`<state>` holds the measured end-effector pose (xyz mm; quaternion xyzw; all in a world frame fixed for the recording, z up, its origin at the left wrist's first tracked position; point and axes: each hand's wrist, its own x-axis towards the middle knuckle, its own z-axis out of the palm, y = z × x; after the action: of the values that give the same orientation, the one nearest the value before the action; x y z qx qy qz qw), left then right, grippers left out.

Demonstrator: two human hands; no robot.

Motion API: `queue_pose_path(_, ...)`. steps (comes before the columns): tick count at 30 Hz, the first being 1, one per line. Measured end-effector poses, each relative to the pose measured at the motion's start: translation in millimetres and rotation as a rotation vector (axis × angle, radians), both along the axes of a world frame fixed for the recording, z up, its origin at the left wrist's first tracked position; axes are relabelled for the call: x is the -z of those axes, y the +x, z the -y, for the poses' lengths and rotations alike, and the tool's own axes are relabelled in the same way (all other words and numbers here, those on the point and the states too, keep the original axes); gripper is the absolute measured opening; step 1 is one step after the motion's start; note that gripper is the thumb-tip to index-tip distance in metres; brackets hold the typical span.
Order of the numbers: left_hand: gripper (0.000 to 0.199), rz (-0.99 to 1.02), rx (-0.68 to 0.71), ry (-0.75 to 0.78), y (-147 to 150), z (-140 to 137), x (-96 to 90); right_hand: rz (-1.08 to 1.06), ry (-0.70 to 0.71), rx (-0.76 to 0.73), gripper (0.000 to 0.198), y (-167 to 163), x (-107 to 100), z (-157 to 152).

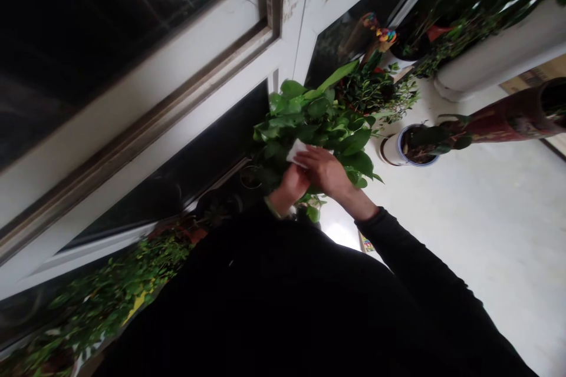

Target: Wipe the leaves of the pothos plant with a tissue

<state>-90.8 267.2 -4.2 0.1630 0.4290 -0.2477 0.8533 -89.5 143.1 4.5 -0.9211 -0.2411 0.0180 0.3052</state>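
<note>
A bushy potted plant with broad, glossy green leaves [305, 109] fills the middle of the head view. Over its near side, my right hand [329, 174] is closed on a white tissue [297, 149], which sticks out past the fingertips. Just below and to the left, my left hand [294, 184] is curled among the leaves and meets the right hand. The right fingers cover part of it, so what it grips does not show. The plant's pot is mostly hidden beneath the leaves and my arms.
A white window frame [186, 91] runs diagonally along the left. To the right stand a white pot with a blue rim [400, 147], a tall dark red vase [508, 115] and a thick white pipe [495, 53]. More leafy plants [119, 283] line the lower left.
</note>
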Motion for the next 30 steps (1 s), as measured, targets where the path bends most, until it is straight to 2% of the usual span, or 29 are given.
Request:
queue_pose_path(4, 0.029, -0.011, 0.041, -0.016, 1, -6, 2.6, -0.032, -0.058, 0.102, 0.054, 7, 18, 39)
queue_pose_path(7, 0.033, 0.037, 0.060, -0.041, 3, -12, 5.7, 0.022, -0.059, 0.236, 0.058, 9, 9, 64)
queue_pose_path(10, 0.033, 0.042, 0.077, -0.043, 5, -12, 6.8, 0.126, 0.026, 0.301, 0.063, 3, -8, 52)
queue_pose_path(12, 0.029, 0.025, 0.060, -0.038, 5, -10, 5.9, 0.161, 0.067, 0.250, 0.062, -5, -13, 31)
queue_pose_path(15, 0.026, 0.042, 0.006, -0.018, 5, -9, 2.6, 0.114, 0.036, 0.118, 0.054, -13, -7, 14)
queue_pose_path(17, 0.027, 0.064, 0.018, -0.010, 5, -12, 0.4, 0.104, 0.017, 0.162, 0.054, -15, -2, 25)
queue_pose_path(19, 0.029, 0.093, 0.058, -0.023, 5, -16, -0.5, 0.128, 0.032, 0.292, 0.058, -16, -2, 49)
queue_pose_path(21, 0.030, 0.124, 0.071, -0.027, 5, -20, -0.2, 0.168, 0.088, 0.389, 0.061, -15, -11, 70)
queue_pose_path(23, 0.031, 0.137, 0.078, -0.010, 5, -20, 0.0, 0.225, 0.158, 0.438, 0.062, -13, -22, 73)
queue_pose_path(26, 0.032, 0.084, 0.095, 0.046, 5, -15, -1.8, 0.259, 0.195, 0.360, 0.062, -9, -30, 42)
queue_pose_path(30, 0.035, 0.071, 0.004, 0.035, 6, -10, -5.5, 0.051, 0.061, 0.037, 0.052, -9, -13, -2)
